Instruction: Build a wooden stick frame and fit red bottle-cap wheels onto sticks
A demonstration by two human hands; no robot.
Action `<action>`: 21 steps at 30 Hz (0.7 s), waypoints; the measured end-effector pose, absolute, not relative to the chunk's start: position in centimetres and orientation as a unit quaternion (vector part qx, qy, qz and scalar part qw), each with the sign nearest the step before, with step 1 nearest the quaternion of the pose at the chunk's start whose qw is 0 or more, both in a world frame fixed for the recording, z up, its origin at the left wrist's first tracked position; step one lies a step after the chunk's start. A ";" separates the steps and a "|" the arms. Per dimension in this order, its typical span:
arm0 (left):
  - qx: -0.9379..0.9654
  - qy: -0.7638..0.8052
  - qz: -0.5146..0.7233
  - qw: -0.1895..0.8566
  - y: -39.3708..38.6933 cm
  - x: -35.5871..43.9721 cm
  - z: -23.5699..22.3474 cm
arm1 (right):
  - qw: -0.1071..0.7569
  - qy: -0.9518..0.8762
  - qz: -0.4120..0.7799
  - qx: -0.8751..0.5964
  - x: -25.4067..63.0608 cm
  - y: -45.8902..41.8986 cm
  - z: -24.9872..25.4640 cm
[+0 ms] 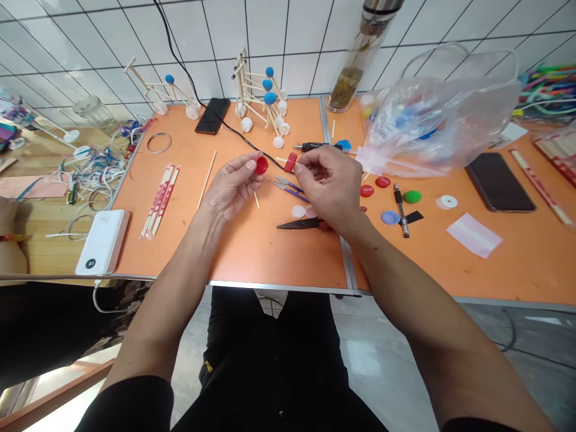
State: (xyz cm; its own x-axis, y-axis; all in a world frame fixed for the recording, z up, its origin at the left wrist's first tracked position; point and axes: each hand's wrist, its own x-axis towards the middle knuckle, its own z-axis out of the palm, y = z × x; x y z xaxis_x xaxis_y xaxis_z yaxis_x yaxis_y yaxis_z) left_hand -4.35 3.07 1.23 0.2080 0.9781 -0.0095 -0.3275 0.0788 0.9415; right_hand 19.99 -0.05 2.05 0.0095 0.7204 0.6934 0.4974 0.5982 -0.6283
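Between the thumb and fingers of my left hand (234, 185) is a red bottle cap (261, 165), its hollow side showing. My right hand (332, 180) pinches a second red bottle cap (290, 162), turned edge-on. The two caps are held apart above the orange table (252, 258). Under and between my hands lie purple-handled thread snips (291, 188). Black-jawed pliers (299, 224) rest below my right hand, which hides part of their handles. Pale round discs (299, 211) lie beside the pliers.
Wooden-stick models with blue caps (269, 97) stand near the tiled wall, by a phone (213, 116). Wrapped chopsticks (160, 200) and a white power bank (102, 241) lie left. Rightward are a plastic bag (441, 126), a pen (401, 210) and another phone (500, 182).
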 end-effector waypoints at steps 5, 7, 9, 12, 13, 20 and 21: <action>0.400 0.350 0.510 0.677 2.4 -3.5 1.6 | 0.533 -0.736 0.029 -0.416 19.4 -0.8 2.0; 0.389 0.337 0.513 0.686 2.3 -3.2 1.6 | 0.528 -0.747 0.015 -0.404 19.4 -0.8 1.7; 0.387 0.327 0.514 0.692 2.2 -3.0 1.5 | 0.515 -0.753 0.002 -0.410 19.4 -0.7 1.4; 0.404 0.336 0.513 0.679 2.2 -2.9 1.3 | 0.491 -0.755 -0.011 -0.434 19.4 -0.6 1.0; 0.412 0.339 0.514 0.671 2.2 -2.9 1.2 | 0.487 -0.756 -0.014 -0.437 19.4 -0.6 1.0; 0.449 0.350 0.519 0.638 1.9 -2.5 1.1 | 0.484 -0.763 -0.038 -0.427 19.4 -0.6 1.1; 0.451 0.354 0.519 0.634 1.8 -2.5 1.1 | 0.483 -0.763 -0.039 -0.427 19.4 -0.7 1.2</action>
